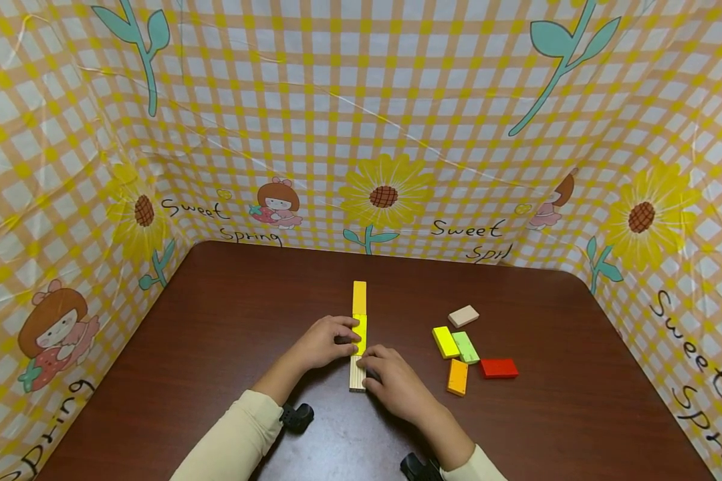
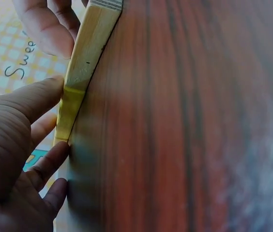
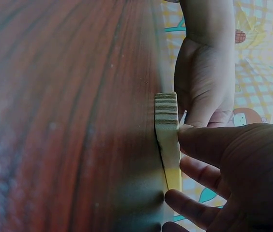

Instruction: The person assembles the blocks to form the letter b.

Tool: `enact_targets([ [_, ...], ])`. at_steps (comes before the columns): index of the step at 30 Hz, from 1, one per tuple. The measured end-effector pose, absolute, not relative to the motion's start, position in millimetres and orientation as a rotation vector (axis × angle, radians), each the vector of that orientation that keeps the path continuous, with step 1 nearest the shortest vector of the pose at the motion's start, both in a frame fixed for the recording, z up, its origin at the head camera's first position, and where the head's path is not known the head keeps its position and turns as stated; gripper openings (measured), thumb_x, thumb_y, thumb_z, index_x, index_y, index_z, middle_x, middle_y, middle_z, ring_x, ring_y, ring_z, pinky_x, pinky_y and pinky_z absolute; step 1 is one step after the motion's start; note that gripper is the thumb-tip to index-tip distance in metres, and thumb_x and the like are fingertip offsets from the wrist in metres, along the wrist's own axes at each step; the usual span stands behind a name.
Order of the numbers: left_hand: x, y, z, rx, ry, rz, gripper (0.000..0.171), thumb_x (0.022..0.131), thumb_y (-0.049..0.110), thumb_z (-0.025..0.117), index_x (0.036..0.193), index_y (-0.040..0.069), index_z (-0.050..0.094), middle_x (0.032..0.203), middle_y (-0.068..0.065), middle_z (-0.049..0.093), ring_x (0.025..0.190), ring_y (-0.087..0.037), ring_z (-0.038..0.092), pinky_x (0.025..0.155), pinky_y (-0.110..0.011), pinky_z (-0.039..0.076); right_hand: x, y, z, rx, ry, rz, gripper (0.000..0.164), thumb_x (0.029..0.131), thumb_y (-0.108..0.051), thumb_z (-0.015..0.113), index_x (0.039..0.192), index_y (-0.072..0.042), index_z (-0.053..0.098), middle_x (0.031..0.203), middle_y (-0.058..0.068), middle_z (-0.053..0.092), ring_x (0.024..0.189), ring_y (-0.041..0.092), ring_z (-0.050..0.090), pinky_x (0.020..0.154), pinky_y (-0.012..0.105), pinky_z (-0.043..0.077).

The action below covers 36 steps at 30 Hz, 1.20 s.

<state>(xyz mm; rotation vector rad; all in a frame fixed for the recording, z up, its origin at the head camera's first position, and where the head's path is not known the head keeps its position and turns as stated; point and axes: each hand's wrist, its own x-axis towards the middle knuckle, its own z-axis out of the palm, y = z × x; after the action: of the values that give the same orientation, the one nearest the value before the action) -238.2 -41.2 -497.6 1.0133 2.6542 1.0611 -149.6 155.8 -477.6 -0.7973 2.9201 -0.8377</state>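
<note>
Three lie end to end on my table (image 1: 265, 287): an orange-yellow block (image 1: 359, 298) farthest, a yellow block (image 1: 362, 336), then a pale wooden block (image 1: 356, 377) nearest. My left hand (image 1: 321, 344), fingers relaxed and spread, touches the yellow one's left side; my right hand (image 1: 397, 382), fingers loosely apart, touches the pale one's right. Five loose blocks (image 1: 445, 343) lie to the right.

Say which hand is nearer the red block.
Right. The right hand is at the near-end wooden block of the row, left of the red block; the left hand is farther left, at the row's middle yellow block.
</note>
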Motion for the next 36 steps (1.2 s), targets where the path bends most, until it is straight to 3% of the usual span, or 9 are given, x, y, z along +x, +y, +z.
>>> enact_targets([
  [14,-236.3,-40.3,-502.7,0.962,2.669,1.096,0.021,0.093,0.021,0.072,0.112,0.012,0.077,0.139,-0.002,0.058,0.128,-0.028,0.050,0.107,-0.046,0.038,-152.5,167.2,-466.9,-0.706,2.969,-0.945,0.022,0.088,-0.004,0.073,0.110,-0.004,0.072,0.113,0.005,0.063,0.109,0.027,0.057,0.095,0.048,0.048],
  [21,-235.3,-41.2,-504.3,0.944,2.655,1.146,0.021,0.093,0.020,0.072,0.111,0.012,0.078,0.140,-0.002,0.058,0.124,-0.027,0.052,0.105,-0.047,0.039,-152.6,191.8,-463.3,-0.600,3.023,-0.932,0.024,0.087,-0.005,0.075,0.112,-0.006,0.073,0.111,0.000,0.063,0.108,0.024,0.058,0.095,0.045,0.048],
  [36,-233.7,-41.4,-506.4,0.907,2.640,1.171,0.022,0.093,0.021,0.072,0.112,0.012,0.077,0.142,0.000,0.057,0.128,-0.028,0.049,0.107,-0.049,0.036,-142.8,257.8,-464.9,-0.663,3.099,-0.924,0.027,0.086,-0.004,0.076,0.113,-0.006,0.071,0.114,0.000,0.064,0.109,0.025,0.060,0.091,0.048,0.049],
])
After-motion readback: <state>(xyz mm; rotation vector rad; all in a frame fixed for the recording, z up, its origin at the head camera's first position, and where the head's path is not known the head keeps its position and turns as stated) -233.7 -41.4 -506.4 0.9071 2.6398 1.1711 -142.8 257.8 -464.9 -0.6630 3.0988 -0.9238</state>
